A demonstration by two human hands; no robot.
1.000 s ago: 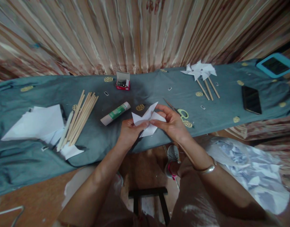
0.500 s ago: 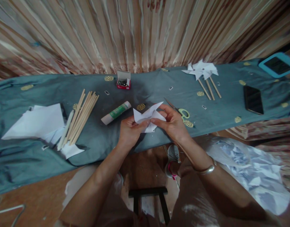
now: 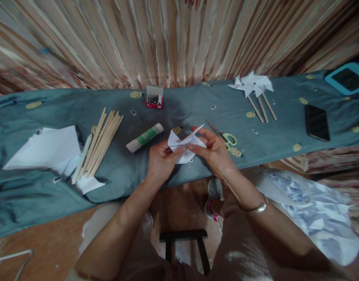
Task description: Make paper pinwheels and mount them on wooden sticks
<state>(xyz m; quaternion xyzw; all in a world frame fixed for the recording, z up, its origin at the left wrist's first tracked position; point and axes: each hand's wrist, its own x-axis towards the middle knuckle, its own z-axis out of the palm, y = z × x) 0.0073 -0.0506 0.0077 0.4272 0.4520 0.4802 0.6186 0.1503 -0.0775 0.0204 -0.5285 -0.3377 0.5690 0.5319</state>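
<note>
Pinched the folded white paper [image 3: 185,157] near its middle with left hand [image 3: 161,162] and right hand [image 3: 218,154], between green-labelled tube [image 3: 146,137] and scissors [image 3: 225,136]. Turned a flap [image 3: 194,134] more edge-on than a moment before (hiding the centre under both thumbs [image 3: 198,149]), apparently still shaping the folds.

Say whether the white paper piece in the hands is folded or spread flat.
Partly folded: the white paper piece shows raised, pointed flaps, its middle pinched by the left hand and right hand.
</note>
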